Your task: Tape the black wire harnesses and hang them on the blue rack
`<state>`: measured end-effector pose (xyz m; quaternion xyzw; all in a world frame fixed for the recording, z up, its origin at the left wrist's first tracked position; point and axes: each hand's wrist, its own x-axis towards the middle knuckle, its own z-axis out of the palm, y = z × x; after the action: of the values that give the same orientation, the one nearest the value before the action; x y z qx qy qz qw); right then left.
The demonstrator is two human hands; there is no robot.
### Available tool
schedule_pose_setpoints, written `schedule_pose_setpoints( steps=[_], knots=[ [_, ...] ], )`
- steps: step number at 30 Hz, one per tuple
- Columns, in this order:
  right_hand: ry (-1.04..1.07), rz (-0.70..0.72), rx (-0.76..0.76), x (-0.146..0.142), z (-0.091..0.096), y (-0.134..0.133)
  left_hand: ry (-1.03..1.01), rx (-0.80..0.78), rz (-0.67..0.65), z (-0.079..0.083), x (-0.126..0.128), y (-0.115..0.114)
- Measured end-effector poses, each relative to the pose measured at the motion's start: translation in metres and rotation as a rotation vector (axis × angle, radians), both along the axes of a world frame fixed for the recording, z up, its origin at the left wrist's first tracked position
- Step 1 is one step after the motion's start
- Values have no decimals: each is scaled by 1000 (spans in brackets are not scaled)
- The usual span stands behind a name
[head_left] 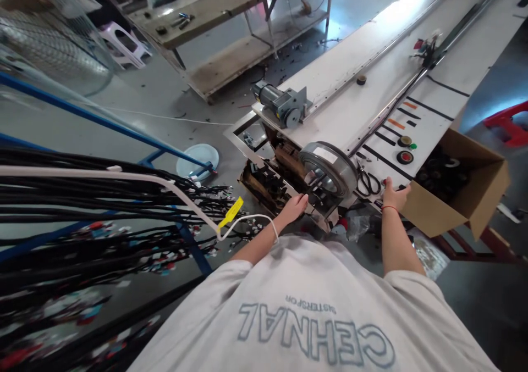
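My left hand (293, 208) is closed at the near end of the bench, its fingertips together. Whatever they pinch, if anything, is too small to make out. Just beyond it stands a large grey wheel-like roll (330, 166) with a white label, upright on its rim. My right hand (395, 197) rests at the bench's near edge, thumb and fingers apart, beside the cardboard box. Close to its thumb lie black-handled scissors (368, 182). Two small tape rolls (405, 156) sit a little farther off on the white bench top (350, 105).
A motor (274, 100) is mounted at the bench's left corner. An open cardboard box (487, 182) with dark items stands at right. Bundled black cables (103, 212) hang on a blue rack at left, a yellow tag (231, 214) near my left arm. Black strips (385, 160) lie on the bench.
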<state>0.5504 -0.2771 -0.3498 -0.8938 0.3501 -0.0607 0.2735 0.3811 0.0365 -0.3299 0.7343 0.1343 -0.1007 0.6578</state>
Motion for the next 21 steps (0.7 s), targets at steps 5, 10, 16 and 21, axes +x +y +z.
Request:
schedule_pose_setpoints(
  steps=[5, 10, 16, 21],
  knots=[
    [8, 20, -1, -1, 4, 2, -18, 94, -193, -6, -11, 19],
    [24, 30, 5, -2, 9, 4, -51, 288, -218, -16, -40, 37],
    [14, 36, 19, -3, 11, 5, -84, 336, -106, -9, -43, 25],
    [4, 25, 38, -2, 11, 4, -124, 376, -23, -4, -19, 15]
  ],
)
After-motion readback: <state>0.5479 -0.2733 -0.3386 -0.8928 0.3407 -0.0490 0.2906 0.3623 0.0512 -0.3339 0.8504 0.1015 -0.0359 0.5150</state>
